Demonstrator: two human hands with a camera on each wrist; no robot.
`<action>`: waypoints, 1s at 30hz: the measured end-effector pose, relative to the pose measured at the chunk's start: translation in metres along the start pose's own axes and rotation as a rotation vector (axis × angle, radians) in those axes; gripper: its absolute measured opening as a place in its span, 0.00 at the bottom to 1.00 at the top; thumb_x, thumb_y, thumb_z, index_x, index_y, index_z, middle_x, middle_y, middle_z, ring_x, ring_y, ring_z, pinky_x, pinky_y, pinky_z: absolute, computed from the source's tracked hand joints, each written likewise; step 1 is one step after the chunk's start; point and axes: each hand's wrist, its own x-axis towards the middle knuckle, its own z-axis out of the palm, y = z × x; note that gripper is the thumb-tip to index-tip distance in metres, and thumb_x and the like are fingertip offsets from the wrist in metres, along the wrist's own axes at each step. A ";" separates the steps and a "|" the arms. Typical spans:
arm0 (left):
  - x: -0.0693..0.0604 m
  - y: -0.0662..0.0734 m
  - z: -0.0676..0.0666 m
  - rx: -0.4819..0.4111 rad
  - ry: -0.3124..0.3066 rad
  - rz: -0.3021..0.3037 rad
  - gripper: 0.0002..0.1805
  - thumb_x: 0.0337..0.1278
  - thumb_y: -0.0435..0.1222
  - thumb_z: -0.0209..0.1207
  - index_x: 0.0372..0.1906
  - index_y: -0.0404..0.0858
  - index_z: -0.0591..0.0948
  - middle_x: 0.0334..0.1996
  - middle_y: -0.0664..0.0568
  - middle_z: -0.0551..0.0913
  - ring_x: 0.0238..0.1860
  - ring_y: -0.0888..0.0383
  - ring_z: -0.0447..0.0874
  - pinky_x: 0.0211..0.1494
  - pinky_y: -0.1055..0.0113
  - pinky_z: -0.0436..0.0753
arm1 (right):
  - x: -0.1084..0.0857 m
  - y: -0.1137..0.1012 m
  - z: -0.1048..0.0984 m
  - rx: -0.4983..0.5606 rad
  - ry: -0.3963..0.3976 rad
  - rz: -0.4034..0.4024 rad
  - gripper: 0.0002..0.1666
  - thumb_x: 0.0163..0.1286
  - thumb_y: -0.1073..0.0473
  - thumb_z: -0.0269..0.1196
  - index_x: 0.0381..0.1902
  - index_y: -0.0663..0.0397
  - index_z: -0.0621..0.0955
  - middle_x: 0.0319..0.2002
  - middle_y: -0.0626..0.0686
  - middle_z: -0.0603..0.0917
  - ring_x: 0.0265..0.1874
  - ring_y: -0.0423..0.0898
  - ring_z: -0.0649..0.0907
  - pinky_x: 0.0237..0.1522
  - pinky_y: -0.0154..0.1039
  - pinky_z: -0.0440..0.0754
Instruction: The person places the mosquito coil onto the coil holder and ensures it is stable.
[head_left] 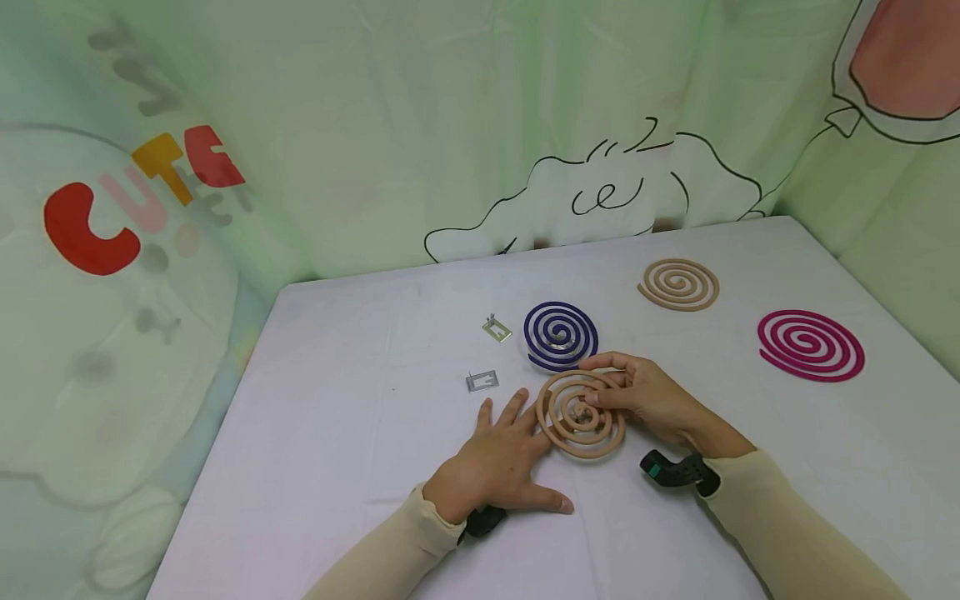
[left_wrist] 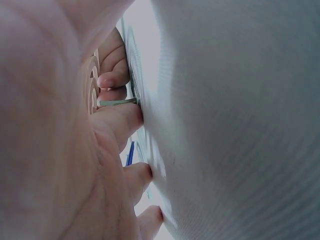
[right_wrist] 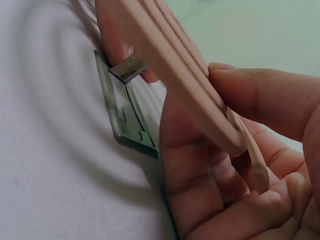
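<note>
A tan mosquito coil (head_left: 588, 455) is in my right hand (head_left: 660, 404), held tilted between thumb and curled fingers. Under it a small green metal coil stand (right_wrist: 136, 146) lies on the cloth, its bent tab (right_wrist: 129, 68) raised toward the coil. My left hand (head_left: 498, 462) rests palm down with fingers spread; its index finger reaches beneath the coil and touches the stand, seen edge-on in the left wrist view. Just beyond lies a dark blue mosquito coil (head_left: 561, 333), with a metal piece partly visible below it.
Left of the blue coil lie a gold metal stand (head_left: 497, 329) and a silver one (head_left: 482, 381). Farther right are another tan coil (head_left: 678, 285) and a magenta coil (head_left: 810, 345). A white cloth covers the table (head_left: 322, 433); printed curtains (head_left: 375, 125) hang behind it.
</note>
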 end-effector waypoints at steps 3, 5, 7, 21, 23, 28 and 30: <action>0.000 0.000 0.000 0.009 -0.001 0.000 0.59 0.52 0.78 0.57 0.85 0.64 0.47 0.86 0.54 0.43 0.85 0.44 0.38 0.76 0.29 0.54 | 0.001 -0.001 0.001 -0.013 0.000 0.005 0.36 0.69 0.71 0.68 0.70 0.75 0.65 0.43 0.50 0.89 0.40 0.39 0.88 0.42 0.33 0.87; 0.000 0.000 0.000 0.013 0.000 0.001 0.59 0.52 0.78 0.57 0.85 0.63 0.47 0.86 0.54 0.43 0.85 0.44 0.39 0.76 0.29 0.54 | 0.002 -0.002 0.003 -0.027 0.004 0.007 0.36 0.70 0.71 0.68 0.70 0.74 0.65 0.40 0.51 0.89 0.37 0.39 0.88 0.38 0.32 0.86; 0.000 0.000 0.000 0.014 0.001 0.001 0.59 0.52 0.78 0.57 0.85 0.63 0.48 0.86 0.54 0.43 0.85 0.44 0.39 0.76 0.29 0.54 | 0.001 -0.002 0.004 -0.030 0.008 0.009 0.36 0.70 0.70 0.68 0.69 0.74 0.65 0.37 0.51 0.89 0.36 0.40 0.88 0.36 0.33 0.86; 0.000 0.000 0.001 0.027 0.002 0.003 0.60 0.52 0.78 0.56 0.85 0.63 0.47 0.86 0.54 0.44 0.85 0.45 0.39 0.77 0.30 0.54 | 0.002 -0.002 0.008 -0.102 0.082 -0.025 0.32 0.70 0.67 0.69 0.66 0.75 0.70 0.48 0.55 0.90 0.43 0.37 0.89 0.44 0.32 0.86; 0.000 0.000 0.001 0.025 0.001 0.002 0.60 0.52 0.78 0.56 0.85 0.63 0.47 0.86 0.54 0.43 0.85 0.45 0.39 0.77 0.30 0.54 | 0.003 -0.002 0.008 -0.102 0.085 -0.032 0.31 0.70 0.68 0.69 0.66 0.75 0.70 0.47 0.54 0.90 0.43 0.37 0.89 0.44 0.31 0.86; 0.000 0.000 0.002 0.024 0.008 0.003 0.59 0.52 0.78 0.56 0.85 0.63 0.47 0.86 0.54 0.43 0.85 0.44 0.39 0.76 0.29 0.54 | 0.004 -0.001 0.010 -0.099 0.086 -0.057 0.29 0.70 0.68 0.69 0.64 0.75 0.71 0.44 0.51 0.91 0.42 0.36 0.89 0.43 0.31 0.86; 0.000 0.000 0.002 0.025 0.012 0.004 0.60 0.52 0.78 0.56 0.85 0.63 0.47 0.86 0.54 0.43 0.85 0.44 0.39 0.76 0.29 0.54 | 0.004 -0.001 0.011 -0.098 0.083 -0.065 0.29 0.71 0.68 0.69 0.64 0.75 0.71 0.45 0.51 0.91 0.42 0.36 0.89 0.43 0.31 0.86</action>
